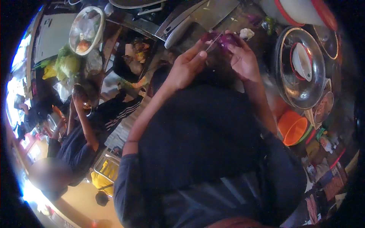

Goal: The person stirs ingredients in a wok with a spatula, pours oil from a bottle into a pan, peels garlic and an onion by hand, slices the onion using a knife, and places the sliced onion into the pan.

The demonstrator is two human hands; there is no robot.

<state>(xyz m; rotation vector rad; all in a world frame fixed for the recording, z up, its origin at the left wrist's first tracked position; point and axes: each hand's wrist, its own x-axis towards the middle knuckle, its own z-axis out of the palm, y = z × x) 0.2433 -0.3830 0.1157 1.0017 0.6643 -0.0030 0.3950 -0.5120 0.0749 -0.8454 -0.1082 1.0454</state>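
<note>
My left hand (187,68) is closed around a small knife; its thin blade (215,41) points up and to the right, against a red onion (227,41). My right hand (244,59) grips that purple, glossy onion, its fingers partly hidden behind it. The knife's handle is covered by my left fingers. Just beyond my right hand lies a whitish piece (246,34) that looks like garlic. Farther off are a dark purple onion-like thing (254,19) and a green vegetable (270,24), possibly a pepper.
To the right stand a large metal bowl (283,72) and an orange bucket (292,129). A metal-edged board (205,15) lies ahead. On the left are a white basin (71,36) with bagged food, leafy greens (68,64), and another person (81,133) holding a round container.
</note>
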